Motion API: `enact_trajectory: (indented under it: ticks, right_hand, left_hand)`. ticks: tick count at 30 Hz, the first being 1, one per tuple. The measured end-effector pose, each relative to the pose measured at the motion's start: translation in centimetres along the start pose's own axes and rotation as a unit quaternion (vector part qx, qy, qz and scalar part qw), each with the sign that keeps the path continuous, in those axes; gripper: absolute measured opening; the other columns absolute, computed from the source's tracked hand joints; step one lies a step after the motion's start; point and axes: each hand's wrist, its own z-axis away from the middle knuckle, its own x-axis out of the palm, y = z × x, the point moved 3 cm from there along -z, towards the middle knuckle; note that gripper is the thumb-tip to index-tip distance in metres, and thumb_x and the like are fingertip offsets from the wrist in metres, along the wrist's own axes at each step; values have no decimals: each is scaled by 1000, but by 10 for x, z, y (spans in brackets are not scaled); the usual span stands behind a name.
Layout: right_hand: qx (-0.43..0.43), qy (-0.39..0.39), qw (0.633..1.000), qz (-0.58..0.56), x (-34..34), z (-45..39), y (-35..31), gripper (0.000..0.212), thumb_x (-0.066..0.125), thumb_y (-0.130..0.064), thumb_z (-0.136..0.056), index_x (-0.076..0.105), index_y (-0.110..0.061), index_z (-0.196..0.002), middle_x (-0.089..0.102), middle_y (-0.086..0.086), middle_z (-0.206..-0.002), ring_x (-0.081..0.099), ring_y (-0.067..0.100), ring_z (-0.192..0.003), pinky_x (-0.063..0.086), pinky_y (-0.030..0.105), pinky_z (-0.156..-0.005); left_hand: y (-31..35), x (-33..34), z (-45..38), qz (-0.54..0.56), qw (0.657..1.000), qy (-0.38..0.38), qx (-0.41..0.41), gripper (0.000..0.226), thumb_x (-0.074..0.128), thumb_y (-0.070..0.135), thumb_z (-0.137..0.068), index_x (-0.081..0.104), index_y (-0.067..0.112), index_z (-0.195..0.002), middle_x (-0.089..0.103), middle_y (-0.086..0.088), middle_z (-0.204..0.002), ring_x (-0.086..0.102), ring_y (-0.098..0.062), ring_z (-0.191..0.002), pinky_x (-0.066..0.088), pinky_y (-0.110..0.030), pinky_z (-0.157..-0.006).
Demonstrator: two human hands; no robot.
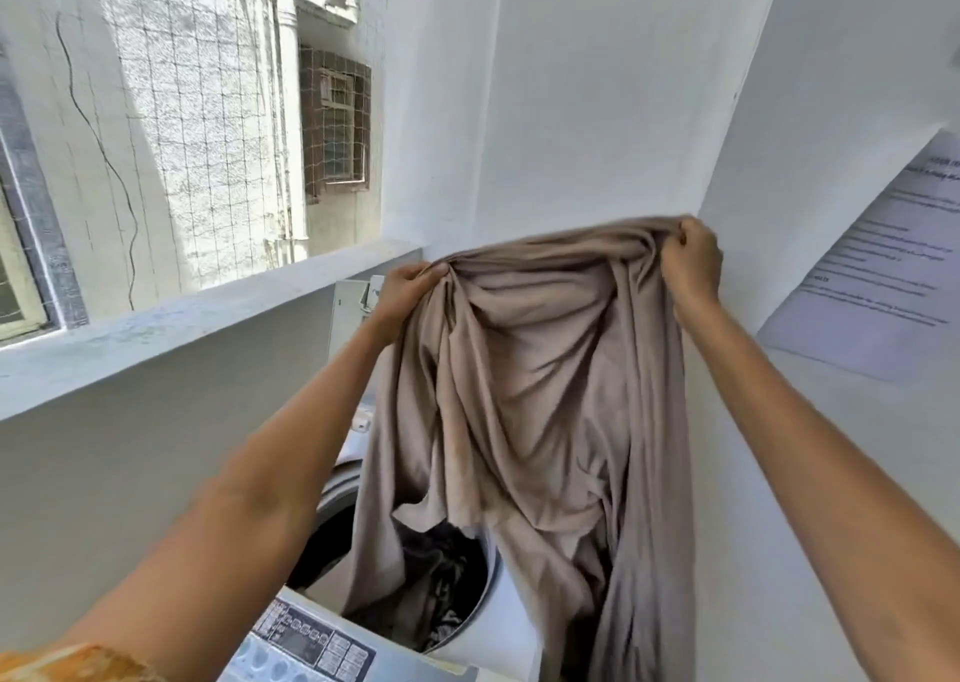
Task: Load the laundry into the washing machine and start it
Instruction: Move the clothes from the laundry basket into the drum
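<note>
left hand (408,286): raised at arm's length, fingers curled tight round a bunched upper edge of the large beige-taupe fabric sheet (524,395).
right hand (693,260): raised a little higher than the left, fist closed on the other bunched end of the same upper edge; knuckles face the camera.
span between hands: the cloth edge runs from one fist to the other, sagging in soft folds.
forearms: both bare, reaching up and forward from the lower corners; orange patterned sleeve (78,666) at bottom left.
sheet: hangs in long creased drapes from both hands, lower part trailing down into the tub opening and over the machine's right rim; its bottom end runs out of frame.
washing machine (337,479): white top-loader directly below the hands, tub mouth open, its upright lid (349,307) partly hidden behind the left wrist.
tub contents: dark crumpled laundry (441,577) already inside, seen under the hanging cloth.
control panel (306,645): grey strip of buttons on the near edge of the machine, close to the left forearm; labels too small to read.
left side: white concrete ledge (208,312) beside the machine, wire mesh (208,110) over the opening above it, a neighbouring building's wall and brown-framed window (337,125) beyond.
right side: white wall with a printed paper notice (872,271); text blurred.
</note>
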Motion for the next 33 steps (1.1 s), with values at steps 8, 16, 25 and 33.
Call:
enact_trajectory:
  ticks: [8,16,25,33]
  right_hand:
    - [-90,-56,993,-55,31,-34,-102,31,41,-12,-86,67,-13,-103,67,12,-113,60,29,-105,44,31,-80]
    - [-57,-244,968,22,129,43,-62,22,46,-12,-86,67,-7,-90,66,19,-106,60,36,-102,46,37,-82]
    - [-23,-350,933,-81,120,78,-15,38,69,-22,-84,60,-14,-120,62,0,-106,56,14,-98,44,29,-86]
    - [43,-380,919,98,112,143,96,43,55,-36,-94,36,-20,-57,42,-3,-57,48,19,-64,27,29,-52]
  left_hand:
    - [15,-60,-11,-80,995,1,-64,27,60,39,-90,65,12,-92,64,-6,-87,57,-17,-82,47,-29,-73]
    - [-11,-30,10,-75,977,-141,-140,60,63,29,-78,44,27,-135,57,3,-127,53,-16,-116,41,-34,-93]
    - [-10,39,9,-153,985,-85,-5,21,60,9,-87,63,14,-67,52,11,-56,42,9,-49,32,-13,-52]
    - [-15,47,7,-107,994,34,-6,22,57,15,-79,73,3,-87,62,-3,-73,50,-10,-72,38,-23,-64]
